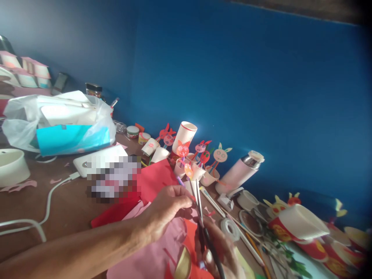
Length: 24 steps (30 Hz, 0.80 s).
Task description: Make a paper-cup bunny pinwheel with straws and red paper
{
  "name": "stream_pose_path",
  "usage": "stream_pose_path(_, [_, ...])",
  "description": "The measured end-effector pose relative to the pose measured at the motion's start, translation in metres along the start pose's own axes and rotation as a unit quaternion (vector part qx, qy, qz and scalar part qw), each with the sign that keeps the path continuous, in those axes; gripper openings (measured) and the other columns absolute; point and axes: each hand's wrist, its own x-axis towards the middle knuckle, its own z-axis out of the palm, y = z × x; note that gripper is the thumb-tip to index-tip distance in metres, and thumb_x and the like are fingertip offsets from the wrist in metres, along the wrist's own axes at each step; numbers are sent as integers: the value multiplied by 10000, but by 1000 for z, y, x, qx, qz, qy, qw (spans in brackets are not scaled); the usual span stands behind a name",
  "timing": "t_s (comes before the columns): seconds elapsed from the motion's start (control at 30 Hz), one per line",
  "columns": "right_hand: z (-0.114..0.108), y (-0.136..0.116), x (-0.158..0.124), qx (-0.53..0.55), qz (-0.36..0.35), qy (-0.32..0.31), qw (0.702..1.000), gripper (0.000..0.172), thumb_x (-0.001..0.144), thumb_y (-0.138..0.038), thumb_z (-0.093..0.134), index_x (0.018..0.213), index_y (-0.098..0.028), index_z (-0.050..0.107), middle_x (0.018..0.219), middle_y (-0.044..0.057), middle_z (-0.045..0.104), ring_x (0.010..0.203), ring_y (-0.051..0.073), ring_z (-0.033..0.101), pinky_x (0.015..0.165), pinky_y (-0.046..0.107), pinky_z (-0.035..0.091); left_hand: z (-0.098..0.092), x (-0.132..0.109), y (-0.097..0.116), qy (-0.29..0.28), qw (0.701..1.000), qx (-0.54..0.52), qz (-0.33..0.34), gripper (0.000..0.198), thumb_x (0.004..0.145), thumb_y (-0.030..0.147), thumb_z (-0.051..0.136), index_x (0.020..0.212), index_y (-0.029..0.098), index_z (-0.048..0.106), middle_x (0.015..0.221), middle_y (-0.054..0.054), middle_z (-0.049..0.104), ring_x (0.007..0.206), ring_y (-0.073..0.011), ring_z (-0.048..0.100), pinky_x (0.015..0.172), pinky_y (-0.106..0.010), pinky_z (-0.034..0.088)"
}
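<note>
We are working at the lower centre of the frame. Our left hand [164, 207] is pinching a small red paper scrap [192, 198] between pressed fingers, though the tip is partly hidden. Our right hand [218, 248] is gripping black-handled scissors [200, 211], with the blades pointing upward. Pink paper [145, 252] is lying under both hands. The blades could be nicking our fingers if the scrap is slipping, and our hands could be knocking the paper cup figures [197, 170] nearby.

Place: paper-craft table | paper-cup puppets [220, 155] | red paper sheets [157, 182] | blue wall [247, 77]
</note>
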Motion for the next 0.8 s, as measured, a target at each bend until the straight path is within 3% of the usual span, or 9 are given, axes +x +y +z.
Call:
stream_pose_path(0.17, [5,-2,5,11,-15,-31,999,667,675,-672,568,1144,-199,606,686,48,597,706,223,589,616,309,503,1,0,-4,9,1000,1,-4,9,632,129,573,626,123,569,583,3,595,543,-107,570,627,-276,475])
stream_pose_path(0.37, [8,1,4,25,-9,-32,999,685,678,-674,563,1171,-198,588,664,33,580,575,173,543,560,287,488,3,-1,-9,20,1000,-18,-14,59,631,164,596,665,120,578,611,-18,624,570,-119,583,635,-275,461])
stream_pose_path(0.6, [12,9,3,40,-21,-27,999,649,706,-648,562,1182,-207,577,791,59,624,707,199,587,670,291,492,7,-8,-8,35,998,-26,-37,81,637,184,601,678,121,573,634,-17,617,593,-115,573,637,-267,435])
stream_pose_path(0.8, [14,6,2,35,-11,-19,999,689,693,-692,530,1204,-230,551,825,60,627,708,201,573,641,281,483,8,-7,-10,29,998,-35,-36,86,640,187,604,688,120,581,631,-13,605,579,-108,556,632,-271,429])
